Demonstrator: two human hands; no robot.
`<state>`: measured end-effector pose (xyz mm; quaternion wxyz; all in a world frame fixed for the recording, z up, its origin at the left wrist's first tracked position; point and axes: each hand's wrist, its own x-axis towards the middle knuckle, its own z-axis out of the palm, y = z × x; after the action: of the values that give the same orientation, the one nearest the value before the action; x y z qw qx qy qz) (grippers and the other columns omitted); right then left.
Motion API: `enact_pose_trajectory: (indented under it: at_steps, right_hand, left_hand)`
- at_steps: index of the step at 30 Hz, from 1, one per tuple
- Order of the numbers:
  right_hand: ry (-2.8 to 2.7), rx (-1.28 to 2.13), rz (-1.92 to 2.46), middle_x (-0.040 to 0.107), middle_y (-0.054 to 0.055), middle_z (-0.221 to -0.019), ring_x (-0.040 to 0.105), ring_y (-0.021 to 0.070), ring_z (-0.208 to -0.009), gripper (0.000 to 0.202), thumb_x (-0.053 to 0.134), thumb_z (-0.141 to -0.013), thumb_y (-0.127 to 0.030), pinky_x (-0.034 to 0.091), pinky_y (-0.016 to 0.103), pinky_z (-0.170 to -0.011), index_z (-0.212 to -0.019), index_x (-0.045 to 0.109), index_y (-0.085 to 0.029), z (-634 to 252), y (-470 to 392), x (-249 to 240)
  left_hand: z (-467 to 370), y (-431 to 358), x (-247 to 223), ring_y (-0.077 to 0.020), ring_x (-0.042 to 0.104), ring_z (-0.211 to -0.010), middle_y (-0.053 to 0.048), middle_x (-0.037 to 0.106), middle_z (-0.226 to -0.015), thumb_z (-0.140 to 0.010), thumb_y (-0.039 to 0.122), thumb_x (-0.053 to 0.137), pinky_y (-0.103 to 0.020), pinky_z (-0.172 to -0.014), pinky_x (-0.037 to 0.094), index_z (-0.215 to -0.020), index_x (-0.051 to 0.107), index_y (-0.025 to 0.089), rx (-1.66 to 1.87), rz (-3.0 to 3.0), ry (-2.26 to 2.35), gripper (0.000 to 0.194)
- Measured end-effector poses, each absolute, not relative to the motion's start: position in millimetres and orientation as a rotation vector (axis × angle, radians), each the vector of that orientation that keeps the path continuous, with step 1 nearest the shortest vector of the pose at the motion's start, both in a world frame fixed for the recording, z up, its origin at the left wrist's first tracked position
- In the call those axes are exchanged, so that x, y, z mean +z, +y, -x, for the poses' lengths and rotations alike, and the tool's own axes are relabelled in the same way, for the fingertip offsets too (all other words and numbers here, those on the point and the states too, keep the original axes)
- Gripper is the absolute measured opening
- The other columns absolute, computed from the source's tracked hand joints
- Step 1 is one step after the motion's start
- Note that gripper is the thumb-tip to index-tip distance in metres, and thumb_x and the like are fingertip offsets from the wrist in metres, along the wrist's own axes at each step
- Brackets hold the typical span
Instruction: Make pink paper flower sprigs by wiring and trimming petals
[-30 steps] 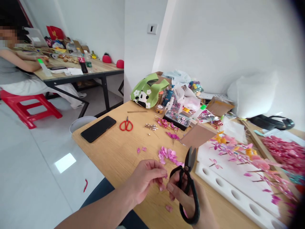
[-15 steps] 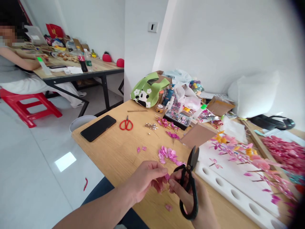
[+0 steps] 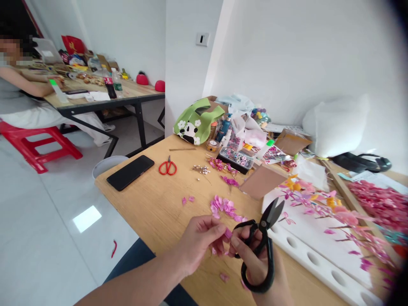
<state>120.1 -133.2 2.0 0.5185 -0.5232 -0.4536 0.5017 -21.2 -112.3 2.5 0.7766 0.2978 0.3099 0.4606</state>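
My left hand point(image 3: 204, 238) pinches a small pink petal point(image 3: 228, 233) between thumb and fingertips. Black-handled scissors point(image 3: 266, 227) hang on the fingers of my right hand point(image 3: 251, 255), blades slightly parted and pointing up and away. The right thumb and fingertip meet at the petal's other side; whether they grip it too, I cannot tell. Just beyond both hands lies a cluster of loose pink petals point(image 3: 223, 205). Nearer to me, another petal point(image 3: 224, 277) rests on the wooden table point(image 3: 153, 199), and more show partly behind the fingers.
Red-handled scissors point(image 3: 167, 166) and a black phone point(image 3: 130, 172) lie at the left. A white foam strip with holes point(image 3: 318, 263) and pink and orange flower sprigs point(image 3: 334, 216) are at the right. A bead box point(image 3: 236, 159) stands behind. Another person point(image 3: 19, 89) sits at the far table.
The scissors have tilted to the right, and their blades look wider apart. Both hands have shifted slightly right, still together at the petal. More petals show below the fingers.
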Motion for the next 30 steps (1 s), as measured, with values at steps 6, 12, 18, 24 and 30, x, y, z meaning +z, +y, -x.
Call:
enact_pose_trajectory:
  at_steps: [6, 12, 18, 24, 30]
  right_hand:
    - [-1.042, 1.379, 1.304, 0.058, -0.002, -0.064, 0.055, 0.0147, -0.056, 0.029, 0.074, -0.072, -0.038, 0.046, 0.026, -0.051, -0.074, 0.05, -0.021, -116, -136, 15]
    - [-1.0, 1.504, 1.304, 0.058, -0.001, -0.064, 0.055, 0.0139, -0.054, 0.033, 0.075, -0.071, -0.04, 0.042, 0.023, -0.045, -0.075, 0.047, -0.022, -115, -136, 17]
    - [-0.961, 1.535, 1.208, 0.057, -0.003, -0.062, 0.051, 0.0109, -0.051, 0.032, 0.076, -0.07, -0.035, 0.039, 0.021, -0.043, -0.073, 0.047, -0.021, -114, -137, 14]
    - [-1.111, 1.404, 1.352, 0.058, -0.002, -0.063, 0.054, 0.013, -0.055, 0.029, 0.072, -0.074, -0.04, 0.045, 0.025, -0.052, -0.074, 0.05, -0.021, -112, -137, 16]
    - [-1.179, 1.05, 1.489, 0.066, 0.004, -0.077, 0.06, 0.0185, -0.066, 0.03, 0.076, -0.067, -0.044, 0.048, 0.027, -0.055, -0.076, 0.058, -0.023, -104, -142, 23]
  left_hand:
    - [46, -103, 10, -0.0127, 0.06, -0.064, -0.005, 0.065, -0.079, -0.074, 0.032, 0.074, -0.027, -0.063, 0.048, -0.092, 0.073, 0.015, 0.971, -1.049, 0.678, 0.025]
    - [54, -99, 20, -0.0161, 0.063, -0.067, -0.007, 0.065, -0.081, -0.074, 0.031, 0.074, -0.028, -0.066, 0.049, -0.081, 0.077, 0.016, 0.862, -1.256, 0.717, 0.016]
    - [62, -98, 23, -0.0185, 0.063, -0.081, -0.01, 0.07, -0.085, -0.089, 0.023, 0.055, -0.028, -0.075, 0.048, -0.094, 0.075, 0.019, 0.899, -1.842, 0.747, 0.022]
    - [62, -102, 11, -0.0196, 0.062, -0.088, -0.013, 0.069, -0.09, -0.092, 0.019, 0.046, -0.029, -0.08, 0.047, -0.098, 0.072, 0.016, 0.973, -2.037, 0.806, 0.027]
    - [60, -102, 10, -0.0181, 0.065, -0.08, -0.01, 0.071, -0.087, -0.089, 0.029, 0.056, -0.026, -0.074, 0.048, -0.093, 0.074, 0.019, 0.929, -1.806, 0.925, 0.021]
